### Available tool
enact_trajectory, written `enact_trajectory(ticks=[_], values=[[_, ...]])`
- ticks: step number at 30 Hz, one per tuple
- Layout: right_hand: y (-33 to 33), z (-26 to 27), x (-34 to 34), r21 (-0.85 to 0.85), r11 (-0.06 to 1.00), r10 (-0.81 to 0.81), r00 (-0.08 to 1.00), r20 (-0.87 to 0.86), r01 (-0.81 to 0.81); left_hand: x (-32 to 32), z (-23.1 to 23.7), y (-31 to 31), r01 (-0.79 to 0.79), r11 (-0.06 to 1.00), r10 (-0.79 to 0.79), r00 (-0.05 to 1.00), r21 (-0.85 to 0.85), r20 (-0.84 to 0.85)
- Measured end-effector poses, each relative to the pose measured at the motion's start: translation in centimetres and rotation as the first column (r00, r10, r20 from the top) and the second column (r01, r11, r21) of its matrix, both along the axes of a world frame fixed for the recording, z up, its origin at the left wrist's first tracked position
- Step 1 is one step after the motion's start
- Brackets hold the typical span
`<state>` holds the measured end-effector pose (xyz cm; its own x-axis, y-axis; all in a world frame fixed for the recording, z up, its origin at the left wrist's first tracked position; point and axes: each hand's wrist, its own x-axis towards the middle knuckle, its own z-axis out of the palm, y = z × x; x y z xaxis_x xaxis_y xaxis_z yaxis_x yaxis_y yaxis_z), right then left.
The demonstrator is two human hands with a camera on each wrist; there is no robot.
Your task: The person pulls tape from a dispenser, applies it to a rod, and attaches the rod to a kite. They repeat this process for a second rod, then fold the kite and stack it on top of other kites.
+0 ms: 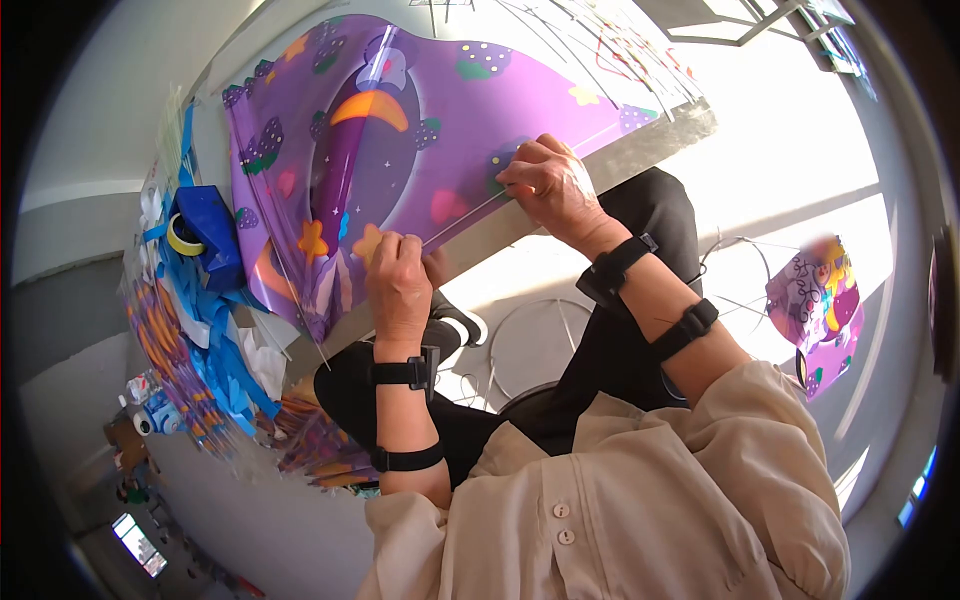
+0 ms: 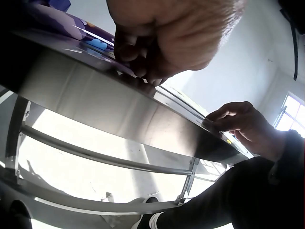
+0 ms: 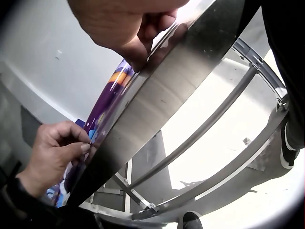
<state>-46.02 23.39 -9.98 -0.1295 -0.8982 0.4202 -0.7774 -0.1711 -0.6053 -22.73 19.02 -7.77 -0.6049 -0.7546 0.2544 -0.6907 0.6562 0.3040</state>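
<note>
A purple kite (image 1: 460,110) of thin shiny film, printed with strawberries, stars and a moon, lies spread on the metal-edged table (image 1: 650,150). A thin pale rod (image 1: 465,217) runs along its near edge between the two hands. My left hand (image 1: 400,285) pinches that edge near the kite's lower corner, fingertips bent down at the table's rim. Farther right along the same edge, my right hand (image 1: 553,190) pinches the film and rod between thumb and curled fingers. In the right wrist view the left thumb and forefinger (image 3: 78,143) meet at the edge.
Left of the kite stands a blue tape dispenser (image 1: 210,240) with a yellow roll, among blue strips (image 1: 205,350). Thin rods (image 1: 590,50) lie at the table's far side. Another printed purple piece (image 1: 820,310) is at the right. Metal bars (image 2: 109,157) run under the table.
</note>
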Motion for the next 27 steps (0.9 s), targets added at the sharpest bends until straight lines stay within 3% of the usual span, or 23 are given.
enact_trajectory(ticks=[8,20,27], values=[[0.1,0.8,0.0,0.052,0.998,-0.02,0.998,-0.063,0.023,-0.7,0.0,-0.6,0.054,0.995,-0.045,0.994,-0.088,0.103],[0.0,0.1,-0.5,0.107,0.994,-0.005,0.999,0.042,0.0,-1.1,1.3,-1.0,0.113,0.993,-0.105,0.973,-0.026,0.203],[-0.3,-0.4,-1.0,0.046,0.997,0.056,0.99,0.13,-0.063,-0.8,1.5,-1.0,0.111,0.994,-0.11,0.973,0.005,0.204]])
